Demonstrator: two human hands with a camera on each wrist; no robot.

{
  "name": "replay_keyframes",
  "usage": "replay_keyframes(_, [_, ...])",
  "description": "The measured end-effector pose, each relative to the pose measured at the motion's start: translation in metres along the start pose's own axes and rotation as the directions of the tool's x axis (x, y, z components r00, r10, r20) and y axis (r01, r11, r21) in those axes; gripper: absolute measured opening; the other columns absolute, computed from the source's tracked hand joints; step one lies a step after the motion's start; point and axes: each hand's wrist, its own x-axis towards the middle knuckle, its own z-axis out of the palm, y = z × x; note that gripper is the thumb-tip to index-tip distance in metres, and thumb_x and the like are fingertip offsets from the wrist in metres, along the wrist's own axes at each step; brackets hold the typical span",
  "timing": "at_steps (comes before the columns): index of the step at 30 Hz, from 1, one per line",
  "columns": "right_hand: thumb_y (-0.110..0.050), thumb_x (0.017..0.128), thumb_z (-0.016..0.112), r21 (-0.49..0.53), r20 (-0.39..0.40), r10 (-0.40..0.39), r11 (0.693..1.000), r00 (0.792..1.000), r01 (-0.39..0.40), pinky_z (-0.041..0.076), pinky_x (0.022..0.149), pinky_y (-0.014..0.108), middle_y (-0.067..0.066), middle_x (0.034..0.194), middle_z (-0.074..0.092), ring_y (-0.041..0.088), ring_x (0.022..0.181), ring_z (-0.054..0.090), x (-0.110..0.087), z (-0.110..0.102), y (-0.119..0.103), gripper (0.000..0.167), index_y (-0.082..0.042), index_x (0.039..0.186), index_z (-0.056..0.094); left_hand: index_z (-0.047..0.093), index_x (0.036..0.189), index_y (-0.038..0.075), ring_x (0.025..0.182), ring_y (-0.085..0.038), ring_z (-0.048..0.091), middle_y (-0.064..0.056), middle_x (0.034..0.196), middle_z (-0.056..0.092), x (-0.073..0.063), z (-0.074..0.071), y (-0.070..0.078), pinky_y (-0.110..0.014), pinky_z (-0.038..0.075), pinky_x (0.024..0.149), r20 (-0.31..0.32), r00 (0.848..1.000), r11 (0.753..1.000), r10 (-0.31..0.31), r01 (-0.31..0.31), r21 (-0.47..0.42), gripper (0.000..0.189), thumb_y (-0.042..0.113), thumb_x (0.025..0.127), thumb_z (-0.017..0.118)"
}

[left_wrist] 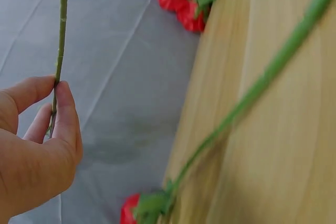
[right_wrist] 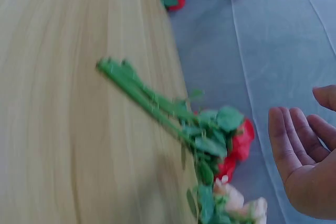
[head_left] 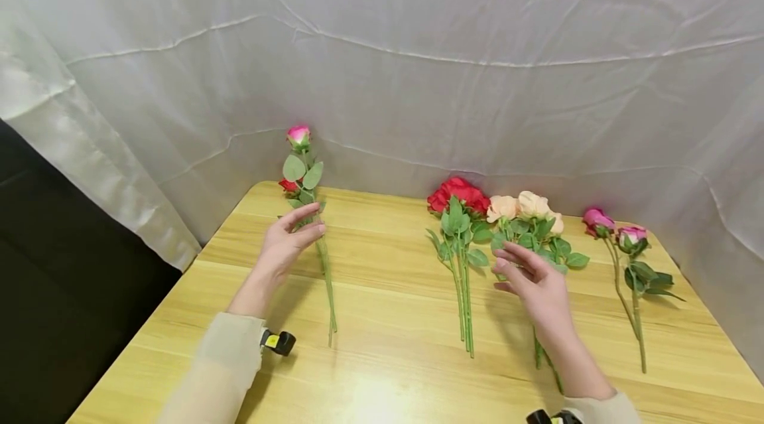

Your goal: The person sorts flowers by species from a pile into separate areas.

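Observation:
Between thumb and fingertips, my left hand [head_left: 290, 245] pinches the stem [left_wrist: 60, 45] of a pink rose [head_left: 299, 136], its bloom upright toward the back curtain. Beneath it on the table lies a red rose [head_left: 290, 185], its bloom partly hidden by the pink rose's leaves; its green stem [left_wrist: 262, 80] crosses the left wrist view. My right hand [head_left: 540, 288] is held over the peach roses [head_left: 531, 205] with its fingers loosely bent and nothing in them. Just left of those blooms is a bunch of red roses [head_left: 458, 197], stems pointing toward me.
Two purple-pink roses [head_left: 633, 238] lie at the right end of the wooden table [head_left: 382, 318]. A grey curtain [head_left: 382, 99] hangs behind the table's far edge. Dark cloth [head_left: 54, 278] shows beyond the left edge.

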Motion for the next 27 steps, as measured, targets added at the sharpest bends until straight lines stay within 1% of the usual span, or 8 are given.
replay_keyframes(4, [-0.018, 0.1, 0.073, 0.046, 0.026, 0.02, 0.999, 0.999, -0.021, 0.064, 0.084, 0.034, 0.001, 0.125, 0.073, 0.014, 0.101, 0.073, 0.004, 0.017, -0.003, 0.051, 0.001, 0.145, 0.056, 0.055, 0.149, 0.003, 0.118, -0.009, 0.065, -0.014, 0.155, 0.05, -0.001, 0.02, 0.005, -0.025, 0.056, 0.1, 0.02, 0.999, 0.999, 0.031, -0.031, -0.01, 0.055, 0.0, 0.097, 0.072])
replay_keyframes(9, [-0.02, 0.1, 0.073, 0.05, 0.04, 0.048, 0.998, 0.998, -0.05, 0.064, 0.088, 0.039, 0.01, 0.131, 0.07, 0.017, 0.104, 0.073, 0.006, 0.039, -0.005, 0.051, -0.001, 0.145, 0.057, 0.057, 0.146, 0.001, 0.117, -0.013, 0.066, -0.013, 0.151, 0.054, -0.003, 0.046, 0.008, -0.027, 0.057, 0.099, 0.053, 0.997, 0.997, 0.064, -0.062, -0.046, 0.053, -0.003, 0.095, 0.072])
replay_keyframes(12, [-0.018, 0.101, 0.072, 0.051, 0.059, 0.042, 0.998, 0.997, -0.045, 0.063, 0.088, 0.041, 0.017, 0.134, 0.067, 0.017, 0.103, 0.072, 0.005, 0.05, -0.004, 0.05, -0.001, 0.145, 0.057, 0.057, 0.145, -0.001, 0.115, -0.014, 0.066, -0.015, 0.149, 0.055, -0.004, 0.062, 0.008, -0.028, 0.058, 0.098, 0.071, 0.994, 0.994, 0.079, -0.074, -0.075, 0.053, -0.005, 0.094, 0.072])
replay_keyframes(15, [-0.015, 0.101, 0.071, 0.069, 0.083, 0.03, 0.997, 0.996, -0.036, 0.064, 0.086, 0.039, 0.022, 0.136, 0.064, 0.017, 0.101, 0.072, 0.004, 0.06, -0.004, 0.047, -0.002, 0.144, 0.058, 0.057, 0.144, -0.003, 0.114, -0.015, 0.066, -0.018, 0.149, 0.054, -0.004, 0.078, 0.008, -0.029, 0.058, 0.099, 0.097, 0.991, 0.991, 0.092, -0.082, -0.103, 0.052, -0.007, 0.094, 0.072])
replay_keyframes(18, [-0.013, 0.101, 0.07, 0.077, 0.107, 0.038, 0.996, 0.993, -0.047, 0.065, 0.083, 0.038, 0.022, 0.133, 0.066, 0.017, 0.099, 0.073, 0.002, 0.069, -0.002, 0.044, -0.004, 0.142, 0.059, 0.058, 0.143, -0.004, 0.112, -0.015, 0.067, -0.018, 0.148, 0.055, -0.004, 0.092, 0.006, -0.029, 0.058, 0.099, 0.119, 0.988, 0.99, 0.1, -0.086, -0.116, 0.052, -0.007, 0.093, 0.072])
replay_keyframes(22, [-0.01, 0.101, 0.07, 0.075, 0.15, 0.068, 0.994, 0.986, -0.08, 0.066, 0.079, 0.039, 0.021, 0.128, 0.069, 0.019, 0.095, 0.074, 0.0, 0.081, 0.001, 0.041, -0.005, 0.141, 0.061, 0.059, 0.14, -0.005, 0.111, -0.018, 0.068, -0.018, 0.145, 0.058, -0.004, 0.11, 0.002, -0.03, 0.059, 0.097, 0.131, 0.985, 0.988, 0.111, -0.095, -0.12, 0.05, -0.009, 0.092, 0.073])
replay_keyframes(25, [-0.008, 0.101, 0.069, 0.079, 0.182, 0.086, 0.992, 0.979, -0.102, 0.066, 0.077, 0.041, 0.021, 0.126, 0.07, 0.022, 0.093, 0.074, -0.001, 0.087, 0.003, 0.039, -0.005, 0.14, 0.062, 0.063, 0.137, -0.002, 0.114, -0.023, 0.068, -0.018, 0.143, 0.06, -0.004, 0.122, -0.002, -0.031, 0.06, 0.097, 0.139, 0.983, 0.989, 0.117, -0.102, -0.108, 0.048, -0.008, 0.091, 0.074])
replay_keyframes(27, [-0.01, 0.101, 0.07, 0.076, 0.192, 0.094, 0.991, 0.977, -0.11, 0.066, 0.076, 0.041, 0.021, 0.124, 0.071, 0.023, 0.092, 0.074, -0.002, 0.089, 0.004, 0.039, -0.005, 0.138, 0.063, 0.065, 0.136, 0.001, 0.116, -0.026, 0.068, -0.015, 0.141, 0.062, -0.004, 0.13, -0.003, -0.032, 0.06, 0.097, 0.147, 0.982, 0.99, 0.12, -0.107, -0.094, 0.047, -0.006, 0.091, 0.075])
